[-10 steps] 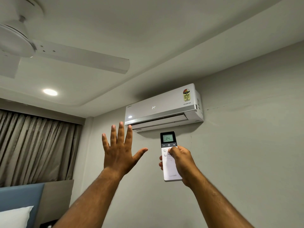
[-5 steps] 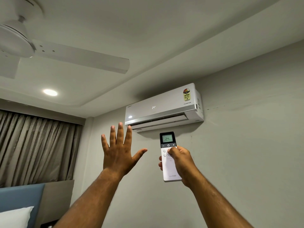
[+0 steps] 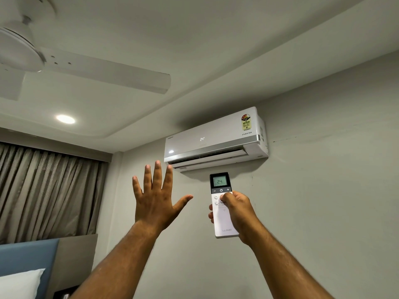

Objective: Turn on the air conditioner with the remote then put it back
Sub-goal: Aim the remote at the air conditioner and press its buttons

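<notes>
Your right hand (image 3: 236, 212) grips a slim white remote (image 3: 223, 214), screen reading 24, beneath the air conditioner (image 3: 216, 139); your left hand (image 3: 155, 201) is empty, fingers spread.

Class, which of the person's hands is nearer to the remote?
Right. The right hand is wrapped around the remote; the left hand is open beside it, apart, touching nothing.

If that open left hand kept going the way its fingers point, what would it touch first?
Probably the air conditioner: the left hand has its fingers pointing up toward the left end of its underside. Depth is unclear, so it might reach the wall beside it instead.
</notes>
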A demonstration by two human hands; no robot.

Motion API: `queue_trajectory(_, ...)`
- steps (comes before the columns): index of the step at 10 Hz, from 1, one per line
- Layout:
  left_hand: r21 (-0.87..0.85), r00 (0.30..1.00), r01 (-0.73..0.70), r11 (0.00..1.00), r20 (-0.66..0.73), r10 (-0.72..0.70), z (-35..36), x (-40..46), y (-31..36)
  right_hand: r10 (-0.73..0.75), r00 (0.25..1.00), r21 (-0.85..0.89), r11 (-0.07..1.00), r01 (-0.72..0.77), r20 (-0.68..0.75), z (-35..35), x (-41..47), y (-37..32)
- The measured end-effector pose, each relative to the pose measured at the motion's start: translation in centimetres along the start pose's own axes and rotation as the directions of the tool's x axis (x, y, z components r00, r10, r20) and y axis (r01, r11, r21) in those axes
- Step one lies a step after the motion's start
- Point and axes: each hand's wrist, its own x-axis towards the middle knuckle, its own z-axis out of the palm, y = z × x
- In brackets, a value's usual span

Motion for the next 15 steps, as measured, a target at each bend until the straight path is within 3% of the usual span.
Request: queue_trajectory(15,-0.016,1.0,0.002,1.0,0.003,-0.002,0.29,-0.35,-0.94,-0.006,1.0,-0.015,1.0,0.006,-0.011,0.26,0.04,-0.24)
